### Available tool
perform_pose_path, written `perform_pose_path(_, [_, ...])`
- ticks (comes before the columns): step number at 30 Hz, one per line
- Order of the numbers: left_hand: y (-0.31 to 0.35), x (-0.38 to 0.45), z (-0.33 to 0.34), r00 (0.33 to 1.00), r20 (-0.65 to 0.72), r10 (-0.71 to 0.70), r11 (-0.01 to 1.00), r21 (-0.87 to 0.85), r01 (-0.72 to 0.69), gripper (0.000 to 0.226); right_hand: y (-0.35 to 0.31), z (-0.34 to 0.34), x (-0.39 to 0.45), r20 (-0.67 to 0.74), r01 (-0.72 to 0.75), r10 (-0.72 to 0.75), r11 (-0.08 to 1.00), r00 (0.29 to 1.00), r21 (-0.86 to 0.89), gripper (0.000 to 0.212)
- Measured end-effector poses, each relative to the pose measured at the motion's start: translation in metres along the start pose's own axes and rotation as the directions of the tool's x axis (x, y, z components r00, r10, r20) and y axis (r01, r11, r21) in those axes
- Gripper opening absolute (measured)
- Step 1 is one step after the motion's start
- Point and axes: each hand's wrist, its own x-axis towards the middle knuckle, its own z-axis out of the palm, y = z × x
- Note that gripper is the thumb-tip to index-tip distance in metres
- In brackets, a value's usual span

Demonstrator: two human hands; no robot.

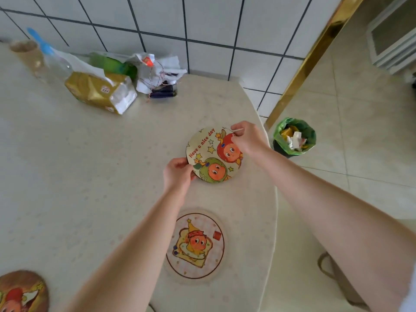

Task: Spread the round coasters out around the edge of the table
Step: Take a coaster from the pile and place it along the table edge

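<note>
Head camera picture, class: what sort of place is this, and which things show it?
Probably a home kitchen or dining corner: a white tiled wall, a table holding food packets, and a lined waste bin on the floor.

Single head view: wide-angle, looks steeply down over worktop [67, 176] right edge, close, tiled wall [202, 23] ahead.

Brown coaster [21, 291] cut off bottom-left; clutter [103, 84] by wall blurred.
</note>
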Motion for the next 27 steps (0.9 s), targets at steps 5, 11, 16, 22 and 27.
perform_pose_path(5, [-0.001,0.003,0.007,0.999,0.019,0.043,0.999,0.009,-0.043,0.026,0.002,0.004,0.021,0.079,-0.026,0.03,0.998,0.996,-0.049,0.043])
perform_pose_path(11, [-0.002,-0.003,0.017,0.998,-0.053,-0.024,0.995,-0.098,0.019,0.027,0.009,0.004,0.03,0.047,-0.028,0.035,0.991,0.998,-0.13,0.045])
perform_pose_path(16, [0.0,-0.003,0.023,0.989,-0.1,-0.109,0.975,-0.206,0.086,0.029,0.019,0.007,0.036,0.004,-0.049,0.051,0.987,0.999,-0.15,0.032])
perform_pose_path(22, [0.016,0.017,0.017,0.994,-0.105,-0.024,0.994,-0.109,0.012,0.031,0.041,0.002,0.028,0.005,-0.167,0.167,0.986,0.986,-0.017,0.019])
perform_pose_path(27, [0.032,0.044,0.01,0.994,-0.108,0.011,1.0,0.005,-0.011,0.028,0.06,0.013,0.002,-0.022,-0.211,0.22,0.958,0.975,0.196,0.018])
